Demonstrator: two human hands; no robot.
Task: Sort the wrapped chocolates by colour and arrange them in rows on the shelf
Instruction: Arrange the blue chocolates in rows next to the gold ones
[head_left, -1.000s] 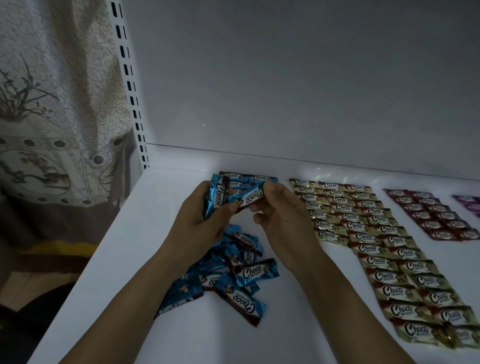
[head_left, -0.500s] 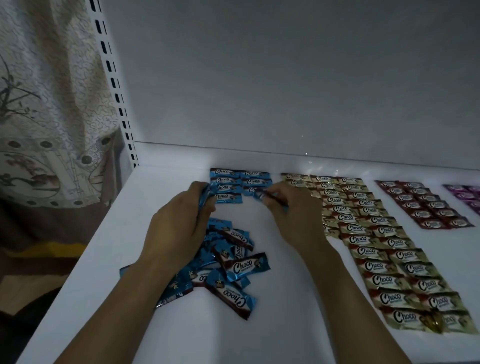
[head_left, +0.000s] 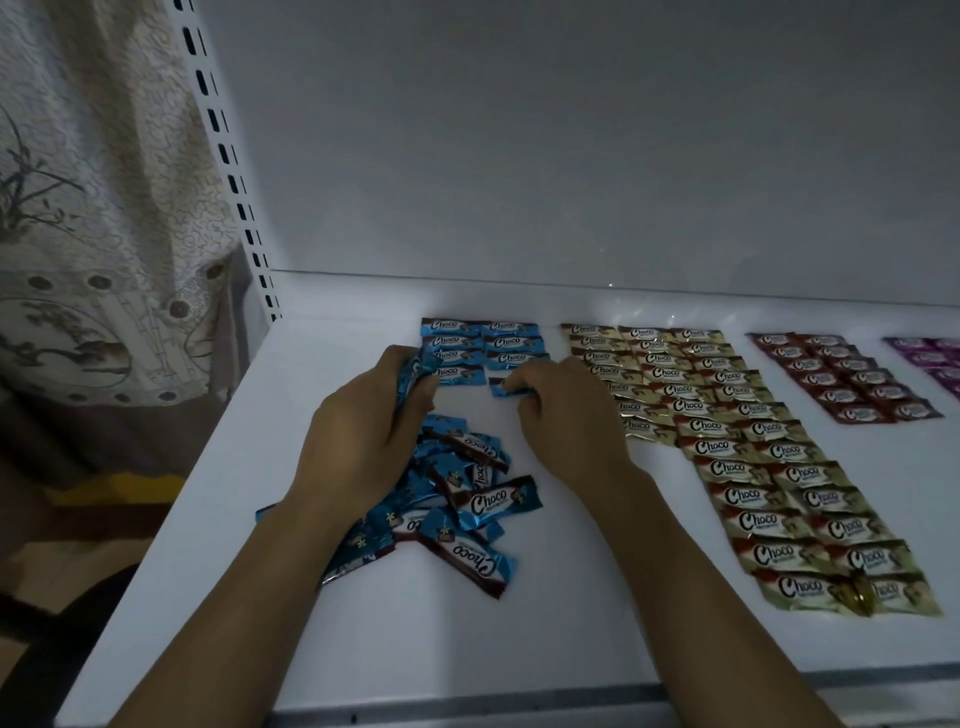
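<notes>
On the white shelf (head_left: 322, 613), blue Choco chocolates lie in two short rows (head_left: 480, 345) at the back. My left hand (head_left: 363, 431) grips a bunch of blue chocolates (head_left: 413, 376) just left of those rows. My right hand (head_left: 566, 410) pinches one blue chocolate (head_left: 506, 387) down on the shelf at the front end of the right blue row. A loose heap of blue chocolates (head_left: 457, 509) sits under and in front of my left hand. Gold rows (head_left: 737, 441), red rows (head_left: 847, 379) and purple chocolates (head_left: 930, 358) lie to the right.
The shelf's grey back wall (head_left: 571, 156) rises behind the rows. A perforated upright (head_left: 228, 171) marks the left side, with a patterned curtain (head_left: 93, 208) beyond it. A small gold object (head_left: 860, 597) lies on the nearest gold chocolates. The shelf's front edge (head_left: 519, 706) runs below my arms.
Both hands came down from chest height to the shelf. My right hand carried one blue chocolate to the front of the right blue row; my left hand still holds its bunch.
</notes>
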